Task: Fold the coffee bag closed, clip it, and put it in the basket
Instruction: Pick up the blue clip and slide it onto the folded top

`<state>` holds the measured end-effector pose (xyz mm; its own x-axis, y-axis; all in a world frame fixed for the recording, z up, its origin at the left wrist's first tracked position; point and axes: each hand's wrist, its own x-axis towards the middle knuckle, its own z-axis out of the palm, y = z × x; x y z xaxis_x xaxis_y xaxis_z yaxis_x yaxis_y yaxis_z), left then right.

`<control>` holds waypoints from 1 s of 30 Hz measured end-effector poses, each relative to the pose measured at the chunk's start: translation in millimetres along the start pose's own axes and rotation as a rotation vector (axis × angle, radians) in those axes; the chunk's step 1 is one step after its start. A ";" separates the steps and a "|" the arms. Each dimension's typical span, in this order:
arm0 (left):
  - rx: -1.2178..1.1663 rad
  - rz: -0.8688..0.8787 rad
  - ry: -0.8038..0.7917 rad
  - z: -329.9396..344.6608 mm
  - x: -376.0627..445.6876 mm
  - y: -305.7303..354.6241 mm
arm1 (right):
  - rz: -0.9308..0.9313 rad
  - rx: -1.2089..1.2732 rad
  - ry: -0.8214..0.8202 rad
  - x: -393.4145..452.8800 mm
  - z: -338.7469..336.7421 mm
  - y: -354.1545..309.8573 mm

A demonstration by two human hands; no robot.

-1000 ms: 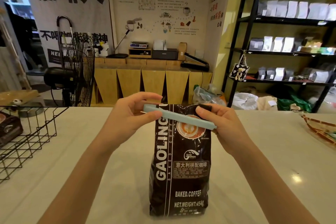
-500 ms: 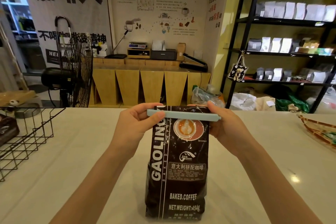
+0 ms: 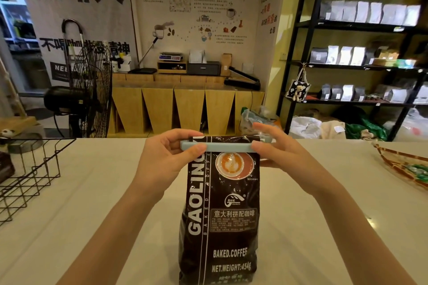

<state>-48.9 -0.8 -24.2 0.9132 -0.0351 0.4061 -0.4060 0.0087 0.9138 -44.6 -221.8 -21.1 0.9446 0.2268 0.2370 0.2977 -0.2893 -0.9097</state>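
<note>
Coffee-shop surroundings up top: a wooden cabinet (image 3: 187,104) along the back wall at twelve o'clock, a black shelving rack (image 3: 361,28) stacked with pale pouches at two o'clock, a standing fan (image 3: 92,90) at ten. Down front, the pale worktop (image 3: 92,192) fills the view, and dead centre stands the coffee bag (image 3: 220,210), upright, dark and glossy, its printed face towards us. Across its folded top runs the pale blue clip (image 3: 228,147), level from side to side, sitting just above the latte picture. The left hand (image 3: 166,159) pinches the clip's nine o'clock end, thumb pressed on the front, fingers curled over the back. The right hand (image 3: 278,152) takes the three o'clock end, thumb on the front face of the clip, fingers reaching over behind the bag's top edge. Both grips are narrow and closed onto that clip. Over at nine o'clock, well apart from the bag, sits the black wire basket (image 3: 34,169) with something dark inside at its far left. At three o'clock, a woven tray (image 3: 398,164) pokes in at the worktop's edge.
</note>
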 end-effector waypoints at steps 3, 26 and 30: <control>-0.006 -0.012 -0.005 -3.1 0.6 0.4 | -0.064 -0.005 0.088 2.1 1.2 1.3; 0.125 -0.083 -0.029 -5.0 -2.1 7.8 | -0.242 0.162 0.158 3.8 16.3 6.5; 0.108 -0.047 0.005 -4.4 -3.3 6.2 | -0.253 0.174 0.159 1.9 16.8 8.0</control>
<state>-54.2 3.8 -19.8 0.9313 -0.0284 0.3631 -0.3640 -0.1010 0.9259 -42.7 -208.0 -33.6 0.8578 0.1190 0.5000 0.5100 -0.0760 -0.8568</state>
